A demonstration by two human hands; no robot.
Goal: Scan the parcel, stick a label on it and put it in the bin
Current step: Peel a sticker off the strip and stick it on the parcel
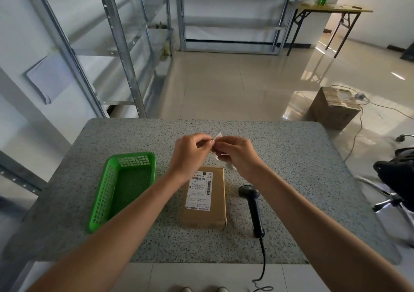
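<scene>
A brown cardboard parcel [212,211] with a white shipping label lies flat in the middle of the speckled table [291,157]. Above its far end, my left hand [190,153] and my right hand [237,155] meet, both pinching a small white label [218,135] whose tip sticks up between the fingertips. A further bit of white paper shows below my right hand. The green plastic bin [105,193] stands empty to the left of the parcel. A black corded scanner [254,209] lies on the table to the right of the parcel.
The scanner's cable runs off the table's near edge. Metal shelving stands to the left and behind. A cardboard box [333,108] sits on the floor at the far right, and a black chair [394,179] is beside the table's right edge.
</scene>
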